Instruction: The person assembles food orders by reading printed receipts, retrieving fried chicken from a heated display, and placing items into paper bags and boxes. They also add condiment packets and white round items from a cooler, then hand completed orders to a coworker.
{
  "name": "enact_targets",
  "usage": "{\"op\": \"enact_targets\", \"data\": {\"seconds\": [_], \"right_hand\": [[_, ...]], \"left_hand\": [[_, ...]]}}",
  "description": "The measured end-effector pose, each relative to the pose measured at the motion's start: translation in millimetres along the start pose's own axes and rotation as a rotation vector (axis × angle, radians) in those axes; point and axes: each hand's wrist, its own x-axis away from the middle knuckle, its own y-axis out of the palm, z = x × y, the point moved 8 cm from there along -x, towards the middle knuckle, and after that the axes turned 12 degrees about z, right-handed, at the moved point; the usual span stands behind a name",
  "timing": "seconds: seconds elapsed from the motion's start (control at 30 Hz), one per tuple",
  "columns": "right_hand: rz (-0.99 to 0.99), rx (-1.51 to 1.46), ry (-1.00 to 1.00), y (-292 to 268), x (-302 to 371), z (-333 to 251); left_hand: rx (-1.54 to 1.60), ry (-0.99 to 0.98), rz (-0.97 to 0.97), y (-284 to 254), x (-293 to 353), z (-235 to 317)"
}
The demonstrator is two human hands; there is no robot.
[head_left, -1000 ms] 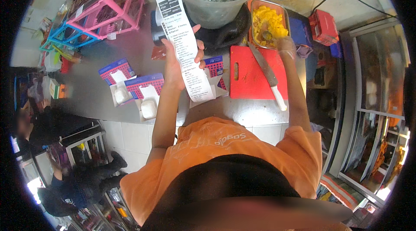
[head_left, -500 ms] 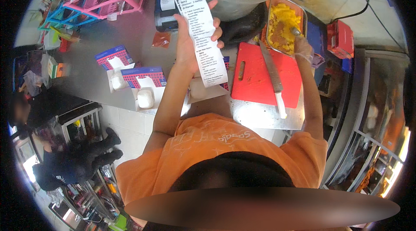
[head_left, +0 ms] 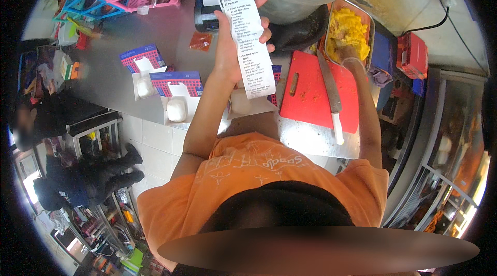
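My left hand (head_left: pixel 226 56) is raised over the steel table, closed on a long printed paper receipt (head_left: pixel 253 63), its thumb on the left and fingertips showing at the right edge. My right hand (head_left: pixel 353 57), in a clear plastic glove, reaches into the near part of a tray (head_left: pixel 370 43) of crumbly yellow food (head_left: pixel 348 23) that looks like scrambled egg. Its fingers are blurred and partly hidden there, so their grip does not show. Beside that arm a red cutting board (head_left: pixel 305 100) carries a large knife (head_left: pixel 329 89) with a white handle.
Open blue-and-pink boxes (head_left: pixel 178 83) stand at the table's left front, with white mounds (head_left: pixel 177 110) in them. A large tub (head_left: pixel 310 9) of bagged greens is at the back. A red packet (head_left: pixel 200 41) lies behind the boxes. Another person (head_left: pixel 77 183) is at far left.
My right hand has moved left and toward me, lower into the tray; the grey metal-looking piece at its fingers no longer shows. My left hand still holds the receipt. The whole view has shifted slightly.
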Motion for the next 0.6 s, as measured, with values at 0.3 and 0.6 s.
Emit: {"op": "enact_targets", "data": {"seconds": [0.3,0.6], "right_hand": [[-0.087,-0.468,-0.098,37,21,23],[-0.193,-1.638,0.653,28,49,20]], "left_hand": [[0.027,0.025,-0.003,3,3,6],[0.104,0.085,-0.039,5,29,30]]}}
